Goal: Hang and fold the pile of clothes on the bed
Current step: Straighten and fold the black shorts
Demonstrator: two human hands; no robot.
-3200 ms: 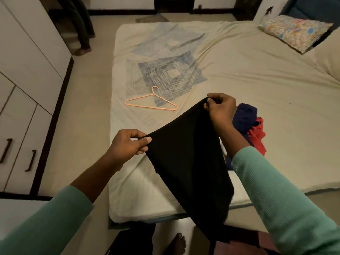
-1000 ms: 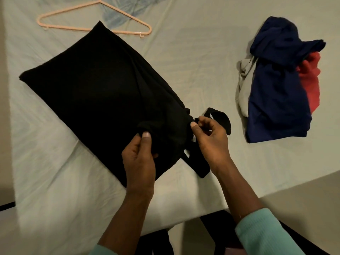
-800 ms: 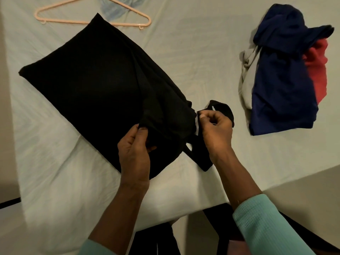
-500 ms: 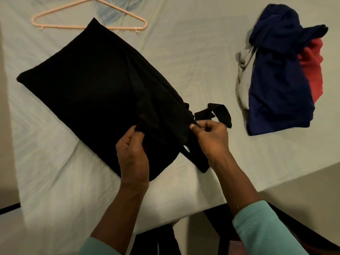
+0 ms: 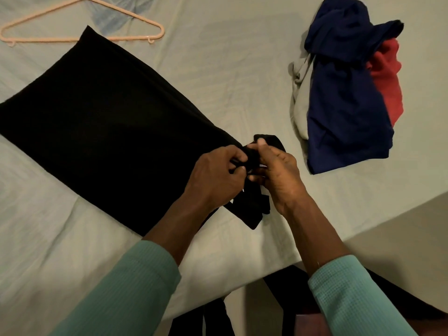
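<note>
Both hands are pinching the straps of the black garment lying spread on the bed: left hand and right hand meeting. The pile is lying apart, beyond the right hand.

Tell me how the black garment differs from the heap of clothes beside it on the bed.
The black garment lies spread flat; the heap is crumpled and bunched. The black garment is one colour; the heap mixes navy, red and grey. The left hand and right hand pinch the black garment's near end; nothing touches the heap. Both rest on the bed.
</note>
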